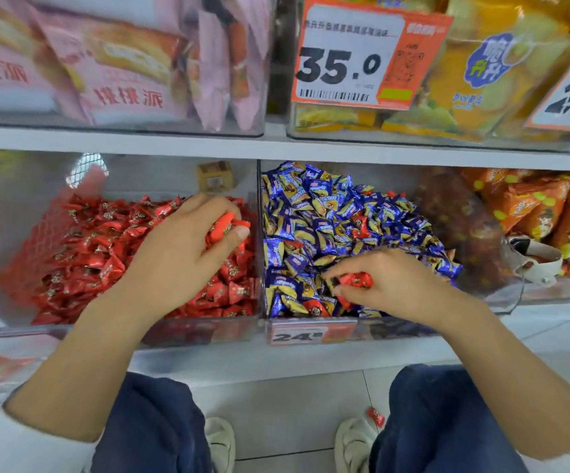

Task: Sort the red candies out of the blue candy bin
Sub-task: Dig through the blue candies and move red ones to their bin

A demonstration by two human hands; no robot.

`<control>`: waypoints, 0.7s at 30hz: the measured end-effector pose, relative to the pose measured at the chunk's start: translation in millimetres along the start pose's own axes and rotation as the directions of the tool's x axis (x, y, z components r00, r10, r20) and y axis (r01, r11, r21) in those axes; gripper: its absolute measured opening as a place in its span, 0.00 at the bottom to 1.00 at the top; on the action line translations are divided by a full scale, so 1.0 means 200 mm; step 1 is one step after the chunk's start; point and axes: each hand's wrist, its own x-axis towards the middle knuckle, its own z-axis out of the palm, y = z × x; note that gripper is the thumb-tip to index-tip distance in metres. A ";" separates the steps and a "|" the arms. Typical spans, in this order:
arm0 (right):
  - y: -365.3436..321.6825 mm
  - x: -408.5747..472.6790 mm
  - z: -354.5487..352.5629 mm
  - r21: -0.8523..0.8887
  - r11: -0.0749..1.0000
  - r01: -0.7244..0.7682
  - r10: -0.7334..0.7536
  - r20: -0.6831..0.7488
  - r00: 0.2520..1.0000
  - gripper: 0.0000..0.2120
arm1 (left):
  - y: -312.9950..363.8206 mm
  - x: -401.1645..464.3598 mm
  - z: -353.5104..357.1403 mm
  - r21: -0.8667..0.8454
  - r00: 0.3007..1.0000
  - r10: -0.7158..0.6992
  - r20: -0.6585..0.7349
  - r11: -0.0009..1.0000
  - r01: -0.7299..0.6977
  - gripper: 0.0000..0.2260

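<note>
Two clear bins stand side by side on the lower shelf. The left bin is full of red candies. The right bin holds blue candies with a few red ones among them, such as one near the middle and one at the front. My left hand hovers over the red bin and grips red candies between thumb and fingers. My right hand lies low in the blue bin and pinches a single red candy.
A price tag reading 24 hangs on the blue bin's front. One red candy lies on the tiled floor by my right shoe. Orange snack bags fill the bin to the right. Pink and yellow packs sit on the shelf above.
</note>
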 end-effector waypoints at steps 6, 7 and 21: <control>-0.02 0.00 0.04 -0.243 0.970 0.014 -0.022 -0.030 0.999 0.10 | -0.04 -0.04 -0.03 0.023 0.997 -0.060 0.039 0.998 0.059 0.19; -0.02 0.00 0.04 -0.206 0.978 -0.006 -0.007 -0.061 0.998 0.07 | -0.04 -0.04 -0.03 0.013 0.997 -0.066 0.034 0.998 0.066 0.18; -0.49 0.35 -0.16 0.350 0.933 0.079 0.006 -0.234 0.972 0.03 | -0.22 -0.04 -0.15 -0.135 0.960 -0.279 0.021 0.951 0.280 0.08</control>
